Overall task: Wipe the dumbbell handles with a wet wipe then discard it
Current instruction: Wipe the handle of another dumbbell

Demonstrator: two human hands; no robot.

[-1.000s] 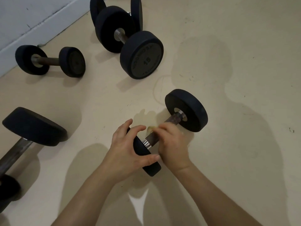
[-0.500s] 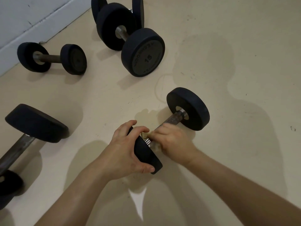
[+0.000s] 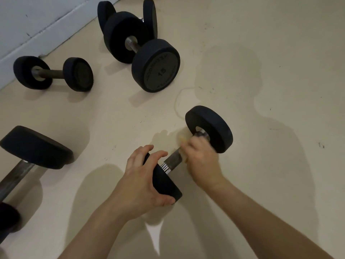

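Your left hand grips the near black head of the dumbbell that lies on the beige floor, fingers curled over the top of the rim and thumb pressed under its lower edge. Your right hand is wrapped around the far half of the handle, close to the far head, and it looks motion-blurred. A pale, yellowish scrap of the wet wipe peeks out at the top of that fist and again at its lower edge, so the hand is closed around the wipe and the bar together. The bare stretch of metal between your two hands shows dark with a ribbed silver collar next to the near head. The dumbbell lies diagonally, near end toward you and far end up and to the right. Further off, a larger dumbbell marked 15 sits near the top, with another pair of black heads just behind it. A small dumbbell lies by the white wall, and a big one runs off the left edge.
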